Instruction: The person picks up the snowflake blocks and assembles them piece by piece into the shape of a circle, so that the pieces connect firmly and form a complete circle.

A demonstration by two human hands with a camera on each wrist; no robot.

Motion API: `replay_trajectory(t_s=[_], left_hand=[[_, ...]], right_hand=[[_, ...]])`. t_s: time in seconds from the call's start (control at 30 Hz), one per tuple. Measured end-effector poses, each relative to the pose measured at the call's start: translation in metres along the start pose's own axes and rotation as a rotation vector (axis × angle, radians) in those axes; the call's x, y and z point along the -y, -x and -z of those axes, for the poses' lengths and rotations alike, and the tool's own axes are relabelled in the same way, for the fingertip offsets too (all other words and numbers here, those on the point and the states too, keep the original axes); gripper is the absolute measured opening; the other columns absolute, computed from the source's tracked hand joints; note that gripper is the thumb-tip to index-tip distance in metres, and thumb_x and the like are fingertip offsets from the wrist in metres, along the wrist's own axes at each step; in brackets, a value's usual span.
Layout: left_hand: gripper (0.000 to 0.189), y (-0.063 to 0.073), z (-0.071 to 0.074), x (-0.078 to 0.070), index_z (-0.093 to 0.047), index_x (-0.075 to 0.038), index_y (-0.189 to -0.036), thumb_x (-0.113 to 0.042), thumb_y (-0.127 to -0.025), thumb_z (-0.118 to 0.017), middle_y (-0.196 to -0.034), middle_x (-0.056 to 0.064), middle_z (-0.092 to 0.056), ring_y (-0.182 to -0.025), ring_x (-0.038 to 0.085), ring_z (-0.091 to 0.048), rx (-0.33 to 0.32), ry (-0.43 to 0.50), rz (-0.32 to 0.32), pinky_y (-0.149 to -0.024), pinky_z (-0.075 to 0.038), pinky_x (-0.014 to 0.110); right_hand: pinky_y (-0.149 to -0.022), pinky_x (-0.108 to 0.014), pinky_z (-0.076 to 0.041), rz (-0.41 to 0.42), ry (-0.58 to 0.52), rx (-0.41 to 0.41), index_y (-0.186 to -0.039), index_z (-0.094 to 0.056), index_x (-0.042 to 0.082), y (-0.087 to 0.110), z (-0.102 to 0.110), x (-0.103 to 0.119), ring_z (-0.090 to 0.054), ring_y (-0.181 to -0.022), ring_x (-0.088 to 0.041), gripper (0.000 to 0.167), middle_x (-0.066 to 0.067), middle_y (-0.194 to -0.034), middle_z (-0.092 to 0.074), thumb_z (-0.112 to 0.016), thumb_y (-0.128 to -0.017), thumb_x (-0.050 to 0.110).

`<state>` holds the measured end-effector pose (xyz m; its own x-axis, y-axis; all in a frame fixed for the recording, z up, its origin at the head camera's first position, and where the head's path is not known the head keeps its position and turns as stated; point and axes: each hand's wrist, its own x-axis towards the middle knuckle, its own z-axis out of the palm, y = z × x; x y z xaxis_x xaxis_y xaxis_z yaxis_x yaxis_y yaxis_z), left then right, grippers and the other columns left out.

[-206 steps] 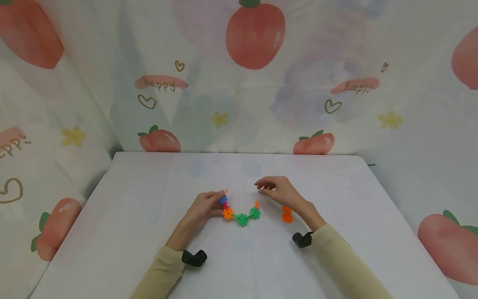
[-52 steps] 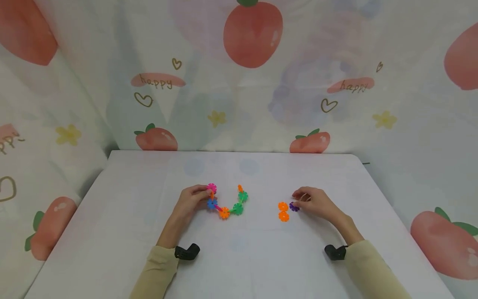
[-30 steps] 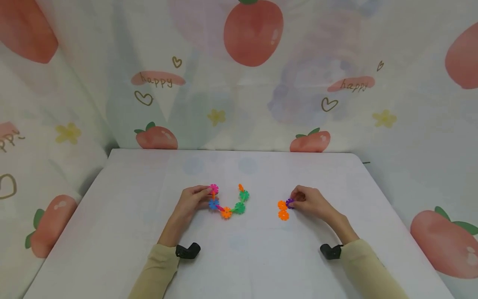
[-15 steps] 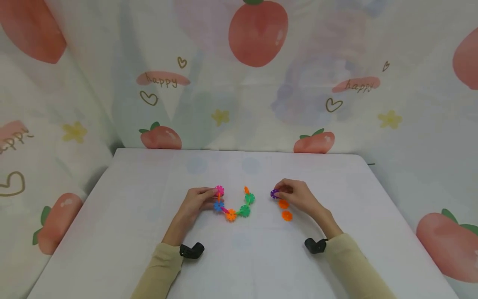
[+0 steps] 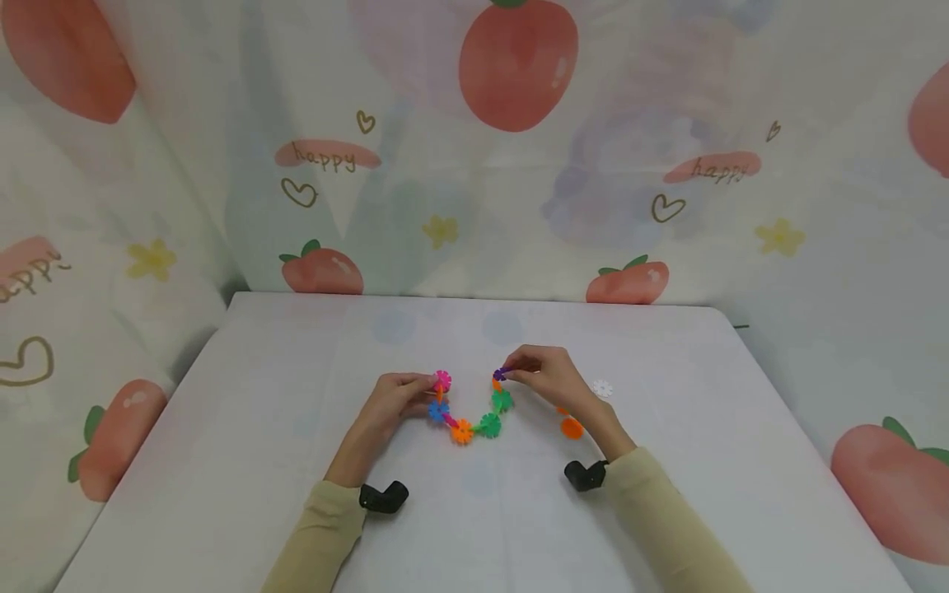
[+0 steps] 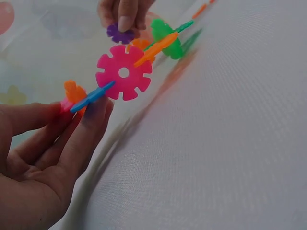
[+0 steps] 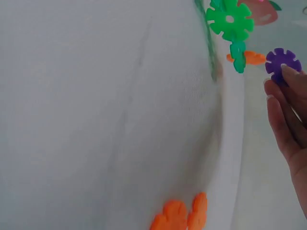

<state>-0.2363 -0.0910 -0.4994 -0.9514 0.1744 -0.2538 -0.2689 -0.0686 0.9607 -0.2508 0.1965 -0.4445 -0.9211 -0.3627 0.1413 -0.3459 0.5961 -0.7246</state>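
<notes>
A chain of interlocking notched plastic snowflake discs hangs in a U shape over the white table, in pink, orange, blue and green. My left hand pinches its left end by a pink disc. The blue disc lies against a left fingertip in the left wrist view. My right hand pinches a purple snowflake disc between thumb and fingers. In the head view that disc overlaps the orange disc at the chain's right end; the right wrist view shows it close beside this orange disc.
Loose orange discs lie on the table below my right forearm, partly hidden by it. A white disc shows just right of the right wrist. A patterned cloth wall stands behind the table.
The right hand has taken the purple disc from beside the loose orange discs leftward to the chain's right end. The left hand keeps its hold. The white disc has come into view.
</notes>
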Motion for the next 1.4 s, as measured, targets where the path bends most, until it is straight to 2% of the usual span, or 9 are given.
replay_trajectory(t_s=[0.13,0.37,0.67,0.8,0.9,1.07,1.4], left_hand=[[0.032,-0.001,-0.001,0.000,-0.073,0.006,-0.118,-0.020,-0.099,-0.070,-0.103,0.012,-0.077,-0.089,0.018,-0.073,0.027,-0.015,0.003,-0.082,-0.062,0.028],[0.033,0.001,0.000,0.000,-0.075,0.001,-0.118,-0.024,-0.099,-0.071,-0.107,0.012,-0.077,-0.093,0.019,-0.073,0.018,-0.025,0.020,-0.085,-0.062,0.028],[0.034,0.001,-0.005,0.000,-0.074,0.005,-0.117,-0.024,-0.100,-0.069,-0.107,0.015,-0.077,-0.090,0.018,-0.074,0.028,-0.021,0.005,-0.084,-0.062,0.029],[0.032,0.000,-0.006,0.001,-0.073,0.007,-0.117,-0.019,-0.100,-0.069,-0.103,0.015,-0.078,-0.086,0.017,-0.075,0.032,0.003,-0.002,-0.080,-0.063,0.029],[0.030,0.000,-0.006,0.002,-0.073,0.009,-0.117,-0.016,-0.099,-0.070,-0.099,0.017,-0.078,-0.085,0.017,-0.076,0.030,0.010,-0.019,-0.078,-0.063,0.029],[0.028,0.001,-0.009,0.001,-0.074,0.009,-0.114,-0.014,-0.100,-0.068,-0.095,0.020,-0.078,-0.085,0.020,-0.078,0.029,-0.008,-0.052,-0.078,-0.063,0.030],[0.030,0.000,-0.012,0.003,-0.073,0.010,-0.116,-0.015,-0.101,-0.066,-0.096,0.023,-0.078,-0.091,0.027,-0.078,0.075,-0.027,-0.066,-0.081,-0.063,0.034]], right_hand=[[-0.087,-0.034,-0.062,0.032,-0.021,0.017,-0.100,-0.077,0.011,-0.009,-0.009,0.008,-0.074,-0.090,-0.018,0.007,-0.002,-0.096,-0.077,-0.077,-0.093,0.011],[-0.084,-0.030,-0.062,0.055,-0.035,0.053,-0.098,-0.077,0.011,-0.024,-0.026,0.018,-0.074,-0.090,-0.017,0.005,0.000,-0.094,-0.078,-0.077,-0.093,0.012],[-0.088,-0.033,-0.062,0.116,-0.022,0.058,-0.095,-0.079,0.011,-0.035,-0.041,0.018,-0.074,-0.090,-0.014,0.005,0.003,-0.093,-0.079,-0.078,-0.092,0.015],[-0.086,-0.030,-0.061,0.079,-0.044,0.076,-0.093,-0.080,0.014,-0.037,-0.043,0.019,-0.074,-0.089,-0.012,0.002,0.004,-0.091,-0.079,-0.079,-0.091,0.012],[-0.083,-0.028,-0.061,0.075,-0.054,0.085,-0.091,-0.081,0.015,-0.038,-0.043,0.020,-0.074,-0.088,-0.012,0.008,0.002,-0.091,-0.079,-0.078,-0.090,0.007],[-0.079,-0.027,-0.060,0.114,-0.049,0.103,-0.091,-0.082,0.012,-0.040,-0.041,0.022,-0.075,-0.086,-0.014,0.009,-0.001,-0.091,-0.080,-0.076,-0.091,0.004],[-0.078,-0.025,-0.060,0.072,-0.124,0.147,-0.092,-0.083,0.007,-0.041,-0.037,0.020,-0.076,-0.083,-0.016,0.009,-0.005,-0.090,-0.080,-0.075,-0.092,0.003]])
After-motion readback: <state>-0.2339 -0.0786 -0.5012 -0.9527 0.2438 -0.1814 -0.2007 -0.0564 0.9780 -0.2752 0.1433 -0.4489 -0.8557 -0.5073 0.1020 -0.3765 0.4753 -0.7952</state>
